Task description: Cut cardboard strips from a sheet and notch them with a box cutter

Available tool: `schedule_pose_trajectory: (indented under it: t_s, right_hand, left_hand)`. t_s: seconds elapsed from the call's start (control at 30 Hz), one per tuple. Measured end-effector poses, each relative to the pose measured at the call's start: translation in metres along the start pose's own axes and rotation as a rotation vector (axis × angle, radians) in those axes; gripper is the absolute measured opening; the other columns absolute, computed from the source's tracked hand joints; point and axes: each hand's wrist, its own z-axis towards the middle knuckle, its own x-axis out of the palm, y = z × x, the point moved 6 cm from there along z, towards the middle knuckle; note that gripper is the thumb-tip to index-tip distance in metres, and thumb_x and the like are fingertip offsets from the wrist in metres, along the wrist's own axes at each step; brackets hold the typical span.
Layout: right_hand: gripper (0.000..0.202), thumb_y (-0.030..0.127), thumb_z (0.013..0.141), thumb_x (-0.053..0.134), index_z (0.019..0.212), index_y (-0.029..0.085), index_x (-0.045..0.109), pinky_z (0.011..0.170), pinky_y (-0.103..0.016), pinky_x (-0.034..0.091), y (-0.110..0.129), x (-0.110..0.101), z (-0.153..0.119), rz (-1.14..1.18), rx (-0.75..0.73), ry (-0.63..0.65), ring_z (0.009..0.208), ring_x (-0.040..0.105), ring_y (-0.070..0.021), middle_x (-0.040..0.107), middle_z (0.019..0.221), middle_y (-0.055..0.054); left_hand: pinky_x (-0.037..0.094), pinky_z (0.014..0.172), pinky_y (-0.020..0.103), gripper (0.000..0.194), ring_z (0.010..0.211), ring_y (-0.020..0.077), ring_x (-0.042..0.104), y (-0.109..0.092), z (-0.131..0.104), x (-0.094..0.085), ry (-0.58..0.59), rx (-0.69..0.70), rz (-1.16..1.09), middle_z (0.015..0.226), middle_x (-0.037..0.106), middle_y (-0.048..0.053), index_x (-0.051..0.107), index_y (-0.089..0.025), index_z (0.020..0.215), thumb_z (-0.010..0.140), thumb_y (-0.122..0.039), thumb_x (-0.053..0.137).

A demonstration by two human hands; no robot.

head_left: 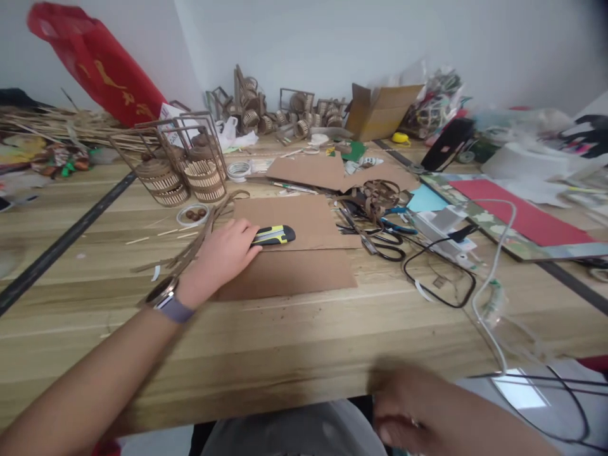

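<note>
My left hand, with a watch on its wrist, reaches over the table and is closed around one end of a black and yellow utility knife. Its blade end is hidden by my fingers. Under them lies a brown cardboard sheet, which overlaps a second cardboard piece. Low at the table's front edge, my right hand is blurred, its fingers curled in. Whatever it may hold is hidden.
Brown strips and a dish of brown beads lie left of the cardboard. Two woven lanterns stand behind. To the right are scissors, a power strip with cables, and a red sheet.
</note>
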Motion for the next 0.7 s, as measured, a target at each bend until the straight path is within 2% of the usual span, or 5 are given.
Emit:
schedule_pose_trajectory:
  t_s: [0.07,0.17,0.33,0.5,0.7]
  right_hand:
    - [0.035,0.025,0.099,0.049,0.067,0.023,0.061,0.054,-0.02,0.041,0.016,-0.019,0.028,0.134,-0.092,0.167,0.057,0.057,-0.0099,0.061,0.061,0.004]
    - [0.032,0.027,0.098,0.052,0.068,0.023,0.061,0.051,-0.021,0.037,0.004,-0.05,0.059,0.06,0.019,0.136,0.052,0.053,-0.0095,0.06,0.06,0.005]
    - [0.026,0.028,0.095,0.049,0.079,0.021,0.068,0.06,-0.027,0.041,-0.074,-0.093,0.087,-0.338,0.527,-0.151,0.068,0.064,-0.0182,0.071,0.078,-0.006]
    - [0.02,0.023,0.091,0.051,0.098,0.014,0.068,0.069,-0.032,0.044,-0.129,-0.098,0.115,-0.432,0.706,-0.262,0.089,0.069,-0.0267,0.072,0.101,-0.018]
    - [0.035,0.018,0.088,0.046,0.117,0.008,0.063,0.071,-0.035,0.046,-0.146,-0.097,0.123,-0.34,0.709,-0.303,0.088,0.069,-0.0292,0.072,0.097,-0.02]
  left_hand:
    - [0.047,0.088,0.038,0.028,0.103,0.0285,0.06,0.003,0.018,0.007,-0.018,-0.014,0.03,0.108,0.066,0.013,0.066,-0.012,0.117,0.097,-0.028,0.056]
    - [0.046,0.089,0.038,0.027,0.104,0.0287,0.059,0.009,0.038,0.015,-0.078,-0.052,0.011,0.109,0.066,0.014,0.065,-0.012,0.118,0.097,-0.025,0.054]
    - [0.045,0.095,0.043,0.038,0.113,0.0313,0.056,0.005,0.044,0.019,-0.163,-0.059,-0.041,0.122,0.063,0.019,0.056,-0.008,0.133,0.1,-0.025,0.048]
    - [0.047,0.095,0.04,0.027,0.105,0.0256,0.06,-0.013,0.028,0.031,-0.1,0.1,-0.101,0.109,0.068,0.011,0.071,-0.015,0.107,0.101,-0.029,0.048]
    - [0.048,0.098,0.043,0.025,0.11,0.0264,0.06,-0.009,0.018,0.045,-0.036,0.119,-0.146,0.118,0.067,0.014,0.069,-0.014,0.115,0.099,-0.027,0.054]
